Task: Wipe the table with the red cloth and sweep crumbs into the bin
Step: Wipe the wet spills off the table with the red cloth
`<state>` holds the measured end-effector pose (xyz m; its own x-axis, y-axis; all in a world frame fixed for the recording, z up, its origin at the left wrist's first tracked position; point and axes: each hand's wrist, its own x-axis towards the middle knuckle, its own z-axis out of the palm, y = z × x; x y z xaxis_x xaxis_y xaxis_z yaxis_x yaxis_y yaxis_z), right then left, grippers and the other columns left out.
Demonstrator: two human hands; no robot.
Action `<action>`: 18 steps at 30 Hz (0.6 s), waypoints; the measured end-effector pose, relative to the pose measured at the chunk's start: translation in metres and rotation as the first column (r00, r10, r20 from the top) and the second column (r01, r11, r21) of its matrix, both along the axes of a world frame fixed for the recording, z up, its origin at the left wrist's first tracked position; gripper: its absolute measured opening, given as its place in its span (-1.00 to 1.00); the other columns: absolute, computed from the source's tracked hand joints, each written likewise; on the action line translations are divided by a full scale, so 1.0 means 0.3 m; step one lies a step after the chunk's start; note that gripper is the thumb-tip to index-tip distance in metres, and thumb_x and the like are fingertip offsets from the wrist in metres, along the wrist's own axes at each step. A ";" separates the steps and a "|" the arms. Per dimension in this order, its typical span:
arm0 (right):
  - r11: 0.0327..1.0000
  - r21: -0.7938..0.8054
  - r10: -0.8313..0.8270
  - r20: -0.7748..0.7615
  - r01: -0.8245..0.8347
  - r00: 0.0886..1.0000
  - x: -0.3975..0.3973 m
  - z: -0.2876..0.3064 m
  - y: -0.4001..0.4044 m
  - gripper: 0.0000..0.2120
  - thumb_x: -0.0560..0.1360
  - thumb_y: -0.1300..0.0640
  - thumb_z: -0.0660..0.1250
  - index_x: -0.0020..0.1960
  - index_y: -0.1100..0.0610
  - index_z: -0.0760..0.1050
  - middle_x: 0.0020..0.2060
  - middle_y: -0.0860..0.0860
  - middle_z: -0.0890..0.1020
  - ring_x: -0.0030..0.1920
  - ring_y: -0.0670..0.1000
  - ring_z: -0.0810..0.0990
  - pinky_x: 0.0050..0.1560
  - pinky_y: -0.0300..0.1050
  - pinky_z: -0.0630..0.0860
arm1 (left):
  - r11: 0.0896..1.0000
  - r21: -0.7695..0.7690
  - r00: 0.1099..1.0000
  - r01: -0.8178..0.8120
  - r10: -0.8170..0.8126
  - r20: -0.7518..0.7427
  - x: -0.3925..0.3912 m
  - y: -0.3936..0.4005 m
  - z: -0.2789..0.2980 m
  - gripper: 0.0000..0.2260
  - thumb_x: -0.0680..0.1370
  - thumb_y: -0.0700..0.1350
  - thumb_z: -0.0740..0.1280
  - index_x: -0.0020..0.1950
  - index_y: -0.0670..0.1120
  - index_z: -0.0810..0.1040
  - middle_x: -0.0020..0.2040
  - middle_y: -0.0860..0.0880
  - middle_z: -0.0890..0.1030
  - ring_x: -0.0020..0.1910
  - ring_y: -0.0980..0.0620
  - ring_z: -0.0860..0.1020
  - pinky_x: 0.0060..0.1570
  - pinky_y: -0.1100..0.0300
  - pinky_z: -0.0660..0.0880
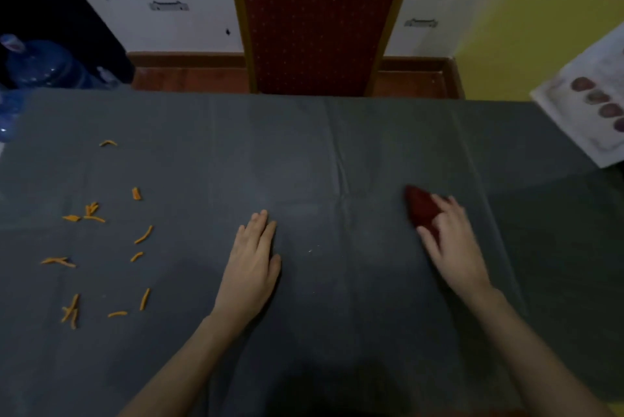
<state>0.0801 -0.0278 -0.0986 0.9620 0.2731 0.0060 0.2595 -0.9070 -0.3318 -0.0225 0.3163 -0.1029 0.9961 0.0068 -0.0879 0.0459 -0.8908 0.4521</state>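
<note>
Two bare hands are working: our right hand [450, 237] is pressing spread fingers onto the small bunched red cloth [420, 209] right of centre on the grey-covered table [304, 146]; our left hand [253, 259] is lying flat, empty. The cloth looks soft and light, so we would bunch its middle.

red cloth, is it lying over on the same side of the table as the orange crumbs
No, the red cloth lies under the right hand on the table's right, while the orange crumbs are scattered on its left.

Table [304, 153] cover: matt grey cloth, creased. Red cloth [420, 209]: soft, matt. Chair [317, 18], 12 o'clock: dotted fabric, glossy gold frame.
</note>
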 end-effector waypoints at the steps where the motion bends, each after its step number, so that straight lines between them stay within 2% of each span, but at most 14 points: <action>1: 0.989 0.036 -0.146 0.006 0.145 0.989 -0.003 -0.003 -0.021 -0.68 0.60 0.00 0.17 -0.06 0.28 0.42 0.38 0.23 0.39 0.45 0.24 0.23 0.43 0.20 0.18 | 0.999 0.045 1.000 -0.001 0.001 0.001 -0.008 -0.009 -0.012 -0.53 0.60 -0.08 0.05 0.49 -0.22 0.24 0.54 -0.15 0.17 0.53 -0.08 0.12 0.52 0.10 -0.10; 2: 0.970 0.061 -0.235 0.015 0.234 0.972 -0.015 -0.012 -0.015 -0.69 0.61 0.01 0.17 -0.05 0.29 0.41 0.38 0.24 0.38 0.46 0.26 0.20 0.42 0.23 0.20 | 0.997 0.069 1.000 -0.019 0.019 0.006 -0.016 -0.021 -0.019 -0.53 0.60 -0.08 0.04 0.49 -0.22 0.24 0.54 -0.16 0.18 0.53 -0.09 0.12 0.52 0.05 -0.07; 4: 0.975 0.051 -0.217 0.051 0.214 0.975 -0.049 -0.030 0.054 -0.69 0.58 0.04 0.16 -0.04 0.33 0.43 0.36 0.28 0.40 0.45 0.31 0.20 0.39 0.27 0.22 | 0.994 0.084 0.997 -0.076 0.075 0.017 -0.026 -0.049 -0.025 -0.53 0.60 -0.09 0.03 0.49 -0.22 0.23 0.54 -0.15 0.18 0.53 -0.08 0.11 0.52 0.02 -0.06; 6: 1.000 0.028 -0.011 0.075 0.009 0.997 -0.095 -0.035 0.153 -0.70 0.55 0.06 0.19 -0.09 0.32 0.46 0.35 0.28 0.42 0.44 0.34 0.24 0.38 0.30 0.23 | 0.988 0.085 0.991 -0.131 0.130 0.020 -0.029 -0.080 -0.025 -0.53 0.60 -0.09 0.02 0.50 -0.22 0.23 0.54 -0.16 0.18 0.54 -0.07 0.10 0.52 -0.01 -0.05; 8: 0.959 -0.019 0.283 0.067 -0.282 0.957 -0.156 -0.035 0.223 -0.71 0.54 0.04 0.22 -0.11 0.28 0.50 0.37 0.23 0.42 0.45 0.31 0.24 0.39 0.26 0.24 | 0.982 0.097 0.987 -0.162 0.161 0.017 -0.031 -0.109 -0.026 -0.52 0.60 -0.08 0.01 0.50 -0.23 0.22 0.54 -0.17 0.18 0.54 -0.08 0.10 0.52 -0.05 -0.04; 10: 0.818 -0.094 0.573 0.032 -0.568 0.819 -0.205 -0.019 0.235 -0.72 0.55 0.00 0.23 -0.08 0.22 0.51 0.40 0.18 0.40 0.47 0.24 0.22 0.43 0.20 0.22 | 0.978 0.109 0.984 -0.179 0.178 0.015 -0.031 -0.127 -0.028 -0.51 0.60 -0.08 0.00 0.50 -0.24 0.22 0.54 -0.18 0.19 0.53 -0.10 0.11 0.51 -0.09 -0.01; 12: 0.679 -0.149 0.726 -0.007 -0.719 0.688 -0.185 0.003 0.176 -0.75 0.54 -0.02 0.28 -0.09 0.18 0.51 0.41 0.14 0.40 0.46 0.20 0.26 0.44 0.13 0.22 | 0.974 0.119 0.981 -0.192 0.191 0.022 -0.031 -0.134 -0.031 -0.52 0.60 -0.09 0.00 0.49 -0.25 0.22 0.53 -0.18 0.19 0.53 -0.11 0.11 0.51 -0.10 0.01; 14: 0.644 -0.203 0.747 -0.044 -0.738 0.664 -0.111 0.013 0.078 -0.76 0.46 -0.01 0.40 -0.12 0.17 0.54 0.39 0.14 0.43 0.42 0.20 0.33 0.44 0.11 0.22 | 0.972 0.127 0.980 -0.200 0.198 0.030 -0.033 -0.136 -0.034 -0.52 0.60 -0.09 0.00 0.49 -0.25 0.23 0.53 -0.18 0.20 0.53 -0.10 0.11 0.52 -0.09 0.00; 16: 0.755 -0.181 0.631 -0.063 -0.631 0.773 -0.007 0.007 -0.058 -0.72 0.37 0.04 0.50 -0.09 0.24 0.57 0.35 0.18 0.46 0.36 0.26 0.40 0.43 0.12 0.20 | 0.970 0.129 0.979 -0.204 0.201 0.038 -0.034 -0.137 -0.036 -0.52 0.59 -0.09 0.01 0.48 -0.25 0.25 0.53 -0.18 0.21 0.53 -0.10 0.12 0.52 -0.07 -0.01; 18: 0.917 -0.135 0.371 -0.063 -0.376 0.927 0.090 0.003 -0.192 -0.64 0.38 0.11 0.49 0.03 0.34 0.54 0.34 0.25 0.45 0.37 0.32 0.38 0.44 0.11 0.16 | 0.969 0.125 0.977 -0.213 0.209 0.041 -0.032 -0.142 -0.039 -0.52 0.58 -0.10 0.02 0.48 -0.25 0.26 0.53 -0.18 0.22 0.53 -0.10 0.12 0.52 -0.06 -0.02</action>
<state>0.1070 -0.0855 -0.0976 0.7887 0.6079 -0.0912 0.5790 -0.7845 -0.2219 -0.0320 0.2736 -0.1146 0.9730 0.2263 -0.0452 0.2280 -0.9128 0.3389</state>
